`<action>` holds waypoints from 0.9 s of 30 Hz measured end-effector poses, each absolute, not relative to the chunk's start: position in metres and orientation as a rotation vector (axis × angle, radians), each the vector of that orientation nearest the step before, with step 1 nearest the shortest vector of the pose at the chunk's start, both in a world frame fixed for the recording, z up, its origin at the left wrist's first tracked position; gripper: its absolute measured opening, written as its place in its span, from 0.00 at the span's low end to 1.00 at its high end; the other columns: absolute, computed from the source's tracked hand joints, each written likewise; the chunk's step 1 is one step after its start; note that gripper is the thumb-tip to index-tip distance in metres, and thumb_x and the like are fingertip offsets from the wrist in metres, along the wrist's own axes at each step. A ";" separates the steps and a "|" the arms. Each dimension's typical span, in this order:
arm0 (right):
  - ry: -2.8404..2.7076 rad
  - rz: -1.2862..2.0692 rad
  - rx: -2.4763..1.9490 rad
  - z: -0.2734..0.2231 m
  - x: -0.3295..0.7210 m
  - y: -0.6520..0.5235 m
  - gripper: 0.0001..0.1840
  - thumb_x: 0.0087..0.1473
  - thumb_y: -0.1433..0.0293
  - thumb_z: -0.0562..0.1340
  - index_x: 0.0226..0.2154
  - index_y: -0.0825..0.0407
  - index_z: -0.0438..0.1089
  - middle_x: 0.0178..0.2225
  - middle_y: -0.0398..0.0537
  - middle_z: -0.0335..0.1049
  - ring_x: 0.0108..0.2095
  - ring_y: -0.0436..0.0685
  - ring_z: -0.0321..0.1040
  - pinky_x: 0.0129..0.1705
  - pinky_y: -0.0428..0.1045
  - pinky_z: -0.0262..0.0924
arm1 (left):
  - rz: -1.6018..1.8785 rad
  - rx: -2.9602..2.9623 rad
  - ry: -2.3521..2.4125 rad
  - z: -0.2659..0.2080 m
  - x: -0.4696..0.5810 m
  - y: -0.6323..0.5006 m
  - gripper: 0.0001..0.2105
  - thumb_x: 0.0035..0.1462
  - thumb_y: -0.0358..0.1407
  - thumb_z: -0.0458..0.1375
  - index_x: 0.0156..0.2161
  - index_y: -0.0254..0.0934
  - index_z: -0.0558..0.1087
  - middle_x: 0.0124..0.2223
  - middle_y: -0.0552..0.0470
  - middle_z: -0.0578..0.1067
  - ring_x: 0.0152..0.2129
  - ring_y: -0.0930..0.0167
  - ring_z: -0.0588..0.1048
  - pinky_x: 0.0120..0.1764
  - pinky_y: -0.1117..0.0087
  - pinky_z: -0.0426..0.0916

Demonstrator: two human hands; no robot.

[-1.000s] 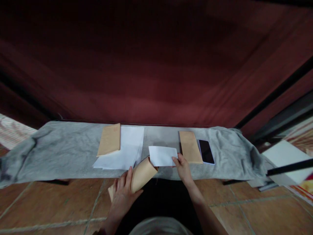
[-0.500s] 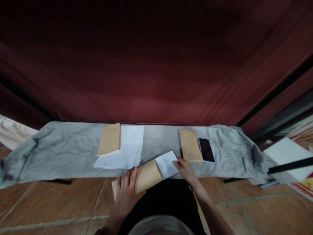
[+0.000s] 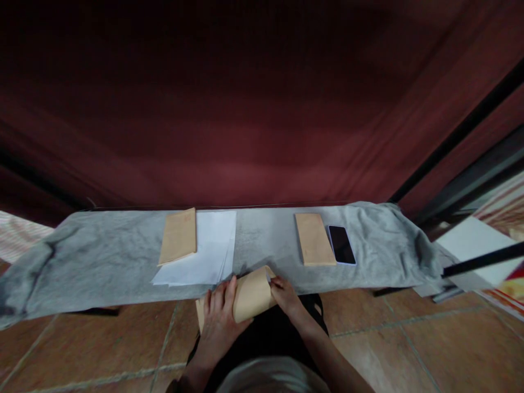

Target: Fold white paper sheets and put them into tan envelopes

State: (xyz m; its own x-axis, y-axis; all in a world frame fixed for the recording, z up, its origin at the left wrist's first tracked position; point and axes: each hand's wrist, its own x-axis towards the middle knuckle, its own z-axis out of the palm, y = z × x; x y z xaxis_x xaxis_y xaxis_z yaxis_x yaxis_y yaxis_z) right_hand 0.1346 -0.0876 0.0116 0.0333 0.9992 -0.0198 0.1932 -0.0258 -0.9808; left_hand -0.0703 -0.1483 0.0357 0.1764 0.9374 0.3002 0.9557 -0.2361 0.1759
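Observation:
A brown paper envelope (image 3: 254, 295) lies tilted over the near edge of the bench, its mouth bulging open toward the right. My left hand (image 3: 221, 314) grips its left part, fingers on top and thumb along the near side. At the mouth, my right hand (image 3: 284, 295) has its fingers closed on a folded white paper (image 3: 268, 277). Only a sliver of that paper shows; the rest is inside the envelope. My right fingertips are partly hidden by the envelope's edge.
The bench carries a grey cloth (image 3: 262, 234). Loose white sheets (image 3: 215, 240) lie at left under a brown envelope stack (image 3: 179, 237). To the right are more brown envelopes (image 3: 315, 240) beside a phone (image 3: 342, 245). Dark red fabric (image 3: 262, 136) hangs behind.
My right hand has moved left, pushing the white paper into the envelope until almost all of it is hidden. My left hand still holds the envelope.

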 end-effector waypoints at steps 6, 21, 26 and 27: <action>-1.402 1.042 -1.431 0.019 0.142 -0.095 0.10 0.46 0.75 0.58 0.23 0.47 0.72 0.29 0.44 0.75 0.33 0.56 0.72 0.39 0.48 0.65 | -0.545 -2.392 -1.874 0.037 -0.069 -0.148 0.50 0.47 0.39 0.66 0.71 0.36 0.45 0.59 0.37 0.68 0.57 0.52 0.66 0.62 0.47 0.53; -1.273 1.032 -1.270 0.037 0.149 -0.103 0.14 0.51 0.73 0.56 0.42 0.47 0.66 0.36 0.43 0.74 0.39 0.56 0.73 0.44 0.48 0.64 | -0.521 -2.375 -1.846 0.051 -0.062 -0.144 0.44 0.50 0.43 0.63 0.70 0.37 0.50 0.59 0.38 0.69 0.58 0.52 0.66 0.64 0.49 0.50; -1.148 1.093 -1.314 0.033 0.152 -0.101 0.26 0.48 0.71 0.60 0.52 0.48 0.68 0.31 0.41 0.73 0.33 0.55 0.72 0.39 0.48 0.65 | -0.522 -2.380 -1.812 0.054 -0.061 -0.141 0.43 0.50 0.43 0.64 0.69 0.35 0.54 0.59 0.35 0.69 0.59 0.51 0.65 0.65 0.48 0.50; -1.134 1.140 -1.313 0.034 0.153 -0.099 0.23 0.47 0.71 0.61 0.49 0.49 0.71 0.30 0.41 0.74 0.32 0.55 0.71 0.38 0.48 0.65 | -0.528 -2.390 -1.793 0.054 -0.062 -0.140 0.43 0.50 0.43 0.64 0.69 0.35 0.54 0.59 0.35 0.69 0.60 0.51 0.65 0.65 0.47 0.49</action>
